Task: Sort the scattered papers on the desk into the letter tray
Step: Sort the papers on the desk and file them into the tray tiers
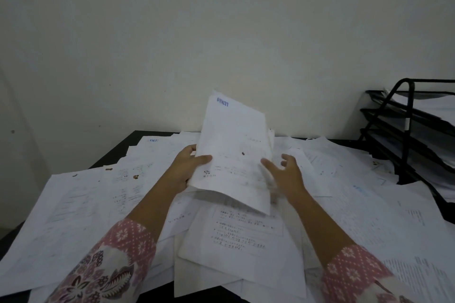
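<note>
1. The fingers (205, 158) of the left hand (187, 170) are curled round the left edge of a bundle of papers (234, 145). The thumb lies across the front sheet and the rest are hidden behind.
2. The right hand (289, 177) is loose and spread, gripping nothing. One of its fingers (267, 163) lies against the bundle's right side, though blur makes the contact hard to confirm.
3. The bundle is held up off the desk (134, 141), tilted back towards the wall, above the middle of the spread. Its lower corner droops towards the sheets beneath.
4. Loose sheets (81, 204) overlap one another from the left edge to the right edge and from the near edge almost to the far one. Only a dark strip of desk shows at the far left corner.
5. The letter tray (384, 115), a black wire rack of stacked tiers, stands at the right edge of the desk, well apart from the hands. Each visible tier already holds some white paper.
6. Judged from this, the job is underway but far from finished:
   - Some paper is filed and one bundle is gathered.
   - Most of the sheets are yet to be collected.
   - The held bundle looks ready to be squared up and carried right to a tier.
</note>
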Available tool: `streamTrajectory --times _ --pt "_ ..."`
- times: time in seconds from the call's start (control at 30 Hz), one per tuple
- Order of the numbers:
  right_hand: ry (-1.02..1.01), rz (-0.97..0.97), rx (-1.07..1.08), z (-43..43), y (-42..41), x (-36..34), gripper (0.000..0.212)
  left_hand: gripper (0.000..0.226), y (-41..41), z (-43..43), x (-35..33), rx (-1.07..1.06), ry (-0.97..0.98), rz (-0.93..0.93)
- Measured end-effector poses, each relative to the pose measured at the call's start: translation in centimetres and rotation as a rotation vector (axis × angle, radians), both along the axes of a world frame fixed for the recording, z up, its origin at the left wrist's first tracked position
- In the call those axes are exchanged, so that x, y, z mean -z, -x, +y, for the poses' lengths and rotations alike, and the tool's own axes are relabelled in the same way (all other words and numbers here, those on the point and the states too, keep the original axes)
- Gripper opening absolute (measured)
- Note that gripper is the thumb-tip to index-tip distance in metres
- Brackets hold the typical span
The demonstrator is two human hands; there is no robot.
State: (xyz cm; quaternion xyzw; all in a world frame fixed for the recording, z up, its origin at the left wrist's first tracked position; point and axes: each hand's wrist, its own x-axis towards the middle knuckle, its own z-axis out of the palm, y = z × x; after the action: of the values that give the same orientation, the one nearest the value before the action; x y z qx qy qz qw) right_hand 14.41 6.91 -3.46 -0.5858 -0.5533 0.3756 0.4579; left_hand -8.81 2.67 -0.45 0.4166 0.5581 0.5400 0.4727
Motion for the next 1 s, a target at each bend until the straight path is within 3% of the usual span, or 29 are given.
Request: streamTrajectory --times 0.07,0.13,0.2,0.3,0.4,0.47,0.6,0.67,0.77,0.83,1.0 --pt "0.200 0.258 -0.085 0.5 -0.8 -0.8 0.080 0.036 -0.5 0.0 0.2 0.001 -0.021 -0.153" --pt "0.305 0.488 -0.195 0.6 -1.5 -1.3 0.052 0.036 -1.1 0.2 0.5 0.002 -0.021 -0.226" --pt "0.305 0.532 -0.253 0.4 -2.0 -1.6 0.031 0.032 -1.4 0.4 0.5 -0.029 0.010 -0.185" --pt "0.305 0.359 -0.274 -0.1 -2.5 -2.1 0.022 0.020 -1.3 0.7 0.8 -0.060 0.085 0.081" --pt "0.382 0.189 -0.283 -0.3 -2.8 -2.3 0.017 0.034 -1.1 1.0 1.1 -0.022 0.208 0.429" --pt "0.393 0.116 -0.251 -0.5 -2.5 -2.2 0.022 0.042 -1.0 1.0 1.3 0.042 0.282 0.546" --pt "0.147 -0.421 -0.114 0.1 -2.1 -1.4 0.029 0.039 -1.0 1.0 1.5 0.075 0.343 0.567" --pt "0.046 -0.582 -0.064 0.4 -2.0 -0.9 0.040 0.034 -1.1 1.2 1.6 0.050 0.327 0.556" --pt "0.009 -0.747 0.001 0.4 -2.0 -0.6 0.041 0.031 -1.4 1.4 1.7 -0.019 0.262 0.547" --pt "0.031 -0.800 0.001 0.3 -1.9 -0.5 0.042 0.033 -1.5 1.6 1.8 -0.065 0.224 0.514" --pt "0.121 -0.687 -0.200 0.1 -2.5 -1.0 0.050 0.049 -1.7 1.3 1.8 0.025 0.248 0.410"
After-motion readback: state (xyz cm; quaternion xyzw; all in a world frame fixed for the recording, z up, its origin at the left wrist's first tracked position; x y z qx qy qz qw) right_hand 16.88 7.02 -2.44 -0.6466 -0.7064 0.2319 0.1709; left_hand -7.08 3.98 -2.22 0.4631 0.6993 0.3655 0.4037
